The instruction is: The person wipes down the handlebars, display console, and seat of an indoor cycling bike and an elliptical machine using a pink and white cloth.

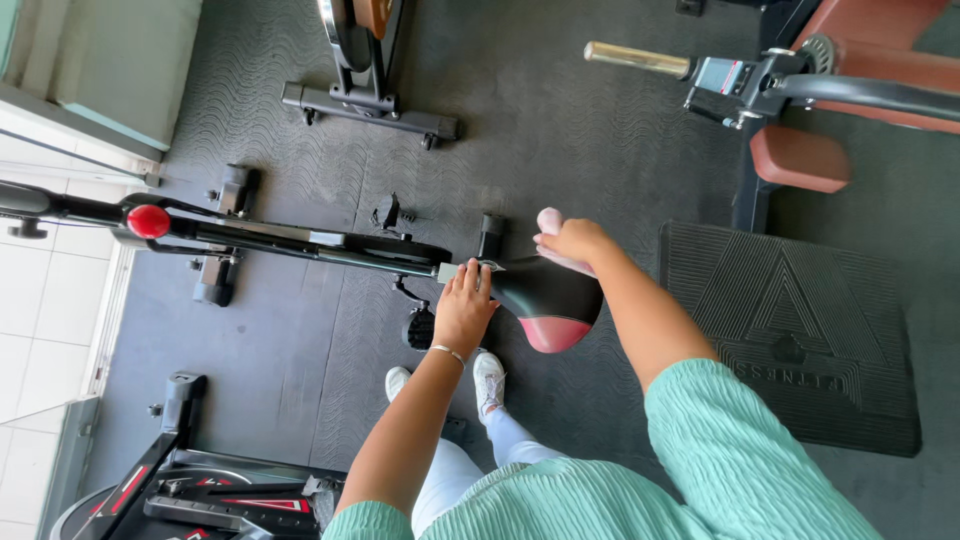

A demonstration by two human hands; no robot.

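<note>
I am standing on a dark rubber floor (560,120) with a wavy pattern pressed into it, looking straight down past my mint green ribbed sleeves and white shoes (488,378). To my right lies a black ribbed mat (800,330) with a triangle design. Along the left edge the rubber gives way to pale tiles (40,300). An exercise bike (300,240) stretches across in front of me, its black frame carrying a red knob (148,221) near the left end. The base of another machine (365,105) stands further off, and a bench with reddish-brown pads (800,158) and a brass-coloured bar (635,57) sits at the upper right. Part of another bike shows at the lower left.

The bike's saddle (545,300), black with a red rear tip, is right below me. My left hand (465,305) lies flat on its narrow front end, fingers spread and pointing away from me, a thin bracelet on the wrist. My right hand (572,242) is bent at the wrist over the saddle's far side, fingers curled and closed on a pale pink cloth (552,228) pressed against the saddle.
</note>
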